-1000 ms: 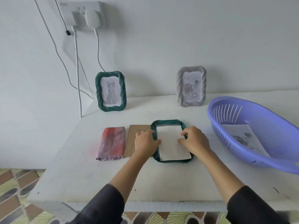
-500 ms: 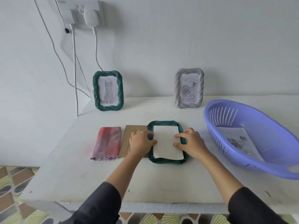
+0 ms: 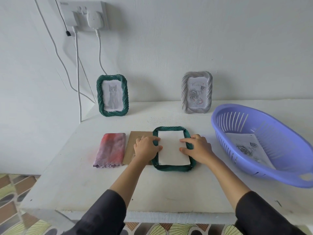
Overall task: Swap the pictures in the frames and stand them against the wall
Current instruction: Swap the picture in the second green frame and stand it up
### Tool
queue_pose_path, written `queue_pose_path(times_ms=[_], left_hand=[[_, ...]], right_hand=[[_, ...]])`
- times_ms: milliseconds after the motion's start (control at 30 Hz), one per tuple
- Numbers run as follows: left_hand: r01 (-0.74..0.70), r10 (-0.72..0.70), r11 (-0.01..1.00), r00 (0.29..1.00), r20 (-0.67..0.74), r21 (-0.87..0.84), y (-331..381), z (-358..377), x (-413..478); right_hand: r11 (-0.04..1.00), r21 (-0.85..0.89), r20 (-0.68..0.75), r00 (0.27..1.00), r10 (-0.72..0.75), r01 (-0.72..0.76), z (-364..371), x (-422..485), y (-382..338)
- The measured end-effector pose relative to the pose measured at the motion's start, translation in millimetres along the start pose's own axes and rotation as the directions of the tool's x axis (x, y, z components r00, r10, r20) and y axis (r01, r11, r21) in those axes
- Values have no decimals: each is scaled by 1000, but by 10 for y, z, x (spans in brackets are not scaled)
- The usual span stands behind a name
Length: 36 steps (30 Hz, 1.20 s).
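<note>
Both hands' fingers [image 3: 185, 141] spread flat, gripping nothing, pressing smooth white paper [image 3: 172, 147] into ropy green frame [image 3: 171, 167]

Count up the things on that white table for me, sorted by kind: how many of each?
Picture frames: 3, a green one and a grey one standing at the wall, and a green one lying face down under both hands
Cloths: 1
Cardboard sheets: 1
Baskets: 1
Loose pictures: 1, in the basket
Total: 7
</note>
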<state>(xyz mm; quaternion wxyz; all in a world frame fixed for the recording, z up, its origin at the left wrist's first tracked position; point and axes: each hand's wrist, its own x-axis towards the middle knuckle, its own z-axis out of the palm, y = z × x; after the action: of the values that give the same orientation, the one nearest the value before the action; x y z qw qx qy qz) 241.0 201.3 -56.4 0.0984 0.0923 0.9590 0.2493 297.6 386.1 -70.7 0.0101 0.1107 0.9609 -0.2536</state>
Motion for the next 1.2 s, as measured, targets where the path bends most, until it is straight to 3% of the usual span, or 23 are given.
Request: queue_pose_path(times_ms=[833,900,967,1067,1200], left_hand=[[-17,19,998,999,35,-61,-69,-13,137],[21,-25,997,998,-52,-78,-81,-54,144],[146,-148,989,981,-127,-21,-125,-133,156],[284,-279,953,959,-57,110,-235,-210,185],[297,-304,942,953,17,158,-230,-198,190]], right_hand=[[997,82,-3,1000,-10,10,0,20,65],[995,95,-5,1000,-12,13,-2,15,71],[995,99,1,1000,-13,13,-3,7,77],[997,75,13,1000,-18,17,-3,4,86],[997,73,27,999,-21,19,-16,5,77]])
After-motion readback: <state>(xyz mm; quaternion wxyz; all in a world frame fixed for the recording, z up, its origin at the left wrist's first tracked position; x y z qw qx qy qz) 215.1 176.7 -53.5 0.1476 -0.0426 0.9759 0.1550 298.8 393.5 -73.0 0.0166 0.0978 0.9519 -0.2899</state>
